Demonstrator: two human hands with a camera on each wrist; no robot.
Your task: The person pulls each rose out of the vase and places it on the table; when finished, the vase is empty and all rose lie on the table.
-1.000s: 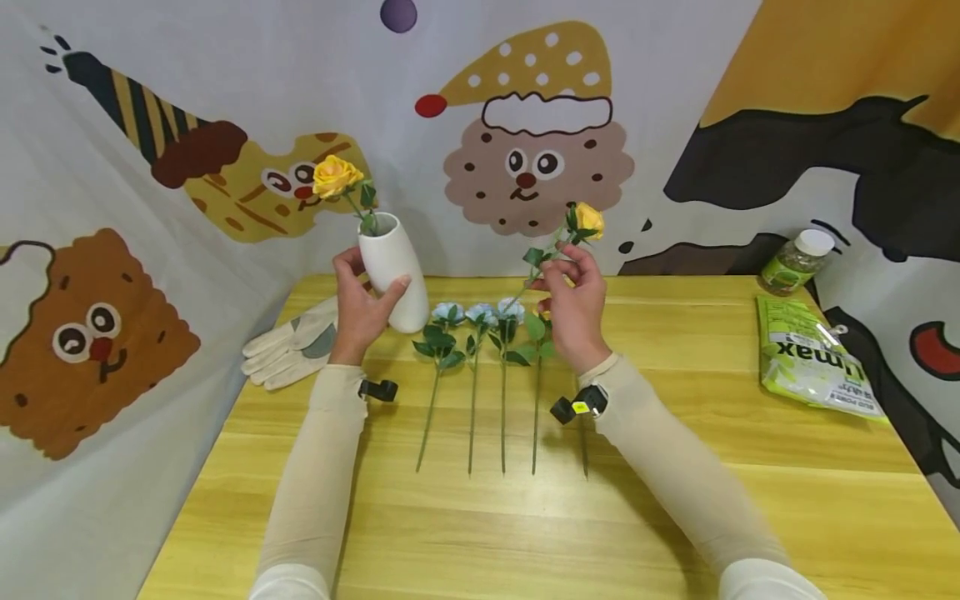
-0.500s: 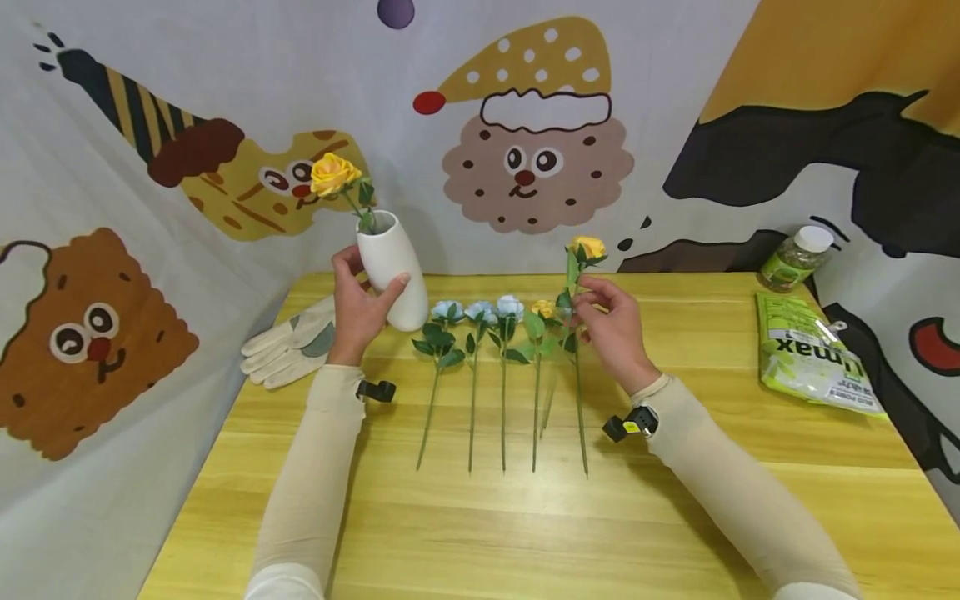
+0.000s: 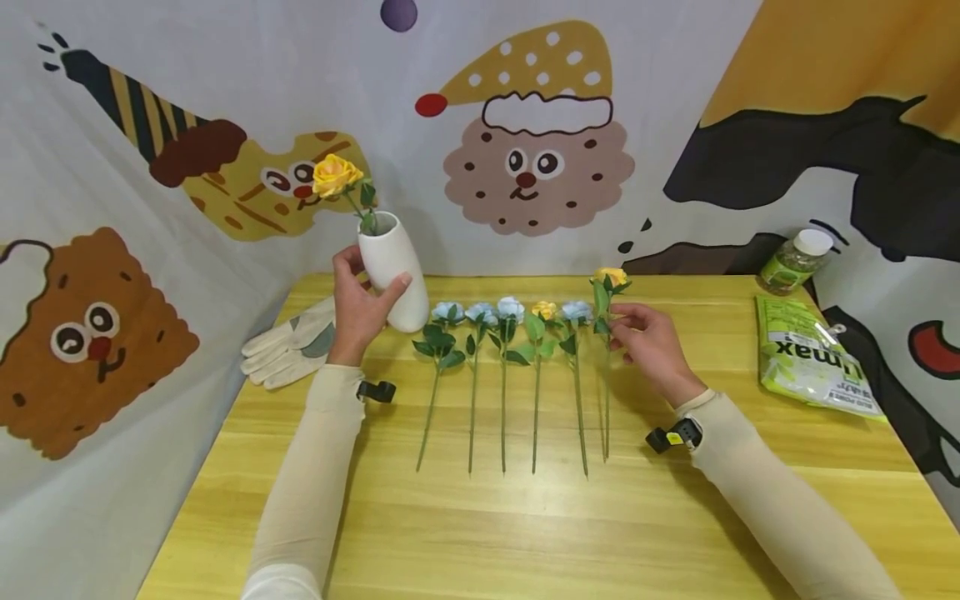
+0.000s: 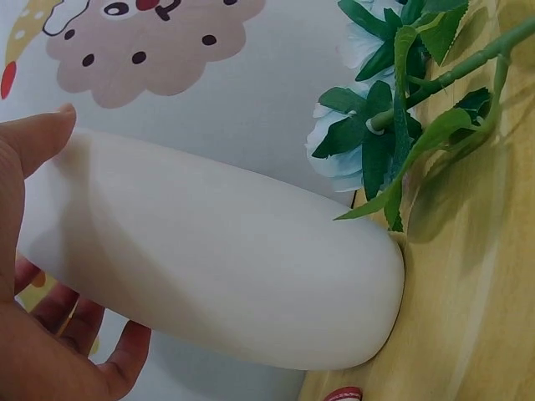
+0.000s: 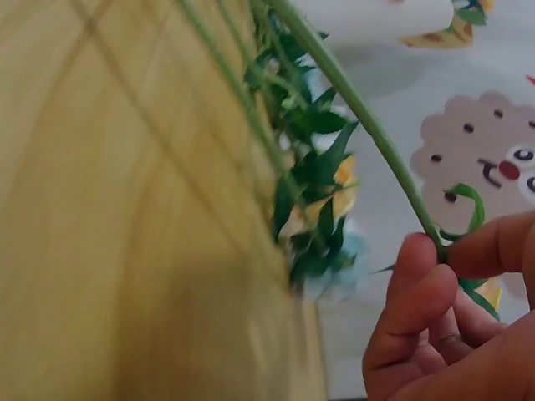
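Observation:
My left hand (image 3: 362,308) grips a white vase (image 3: 392,271), thumb on the near side and fingers behind it. In the left wrist view the base of the vase (image 4: 334,284) stands on the wooden table. A yellow rose (image 3: 337,177) leans out of its mouth to the left. My right hand (image 3: 651,346) pinches the stem of another yellow rose (image 3: 612,277) between thumb and fingers. The right wrist view shows that stem (image 5: 368,121) raised over the table, with its bloom mostly behind the fingers. Left of it lies a row of blue roses (image 3: 510,310) and one yellow rose (image 3: 543,311).
A pale glove (image 3: 288,346) lies on the table (image 3: 480,533) behind my left wrist. At the right edge are a jar with a white lid (image 3: 797,262) and a green and white bag (image 3: 817,357). A cartoon-printed cloth (image 3: 675,50) hangs close behind the table.
My right hand has carried its yellow rose to the right and lower, from above the row to its right end, the stem now pointing toward me. The left hand and vase have stayed put.

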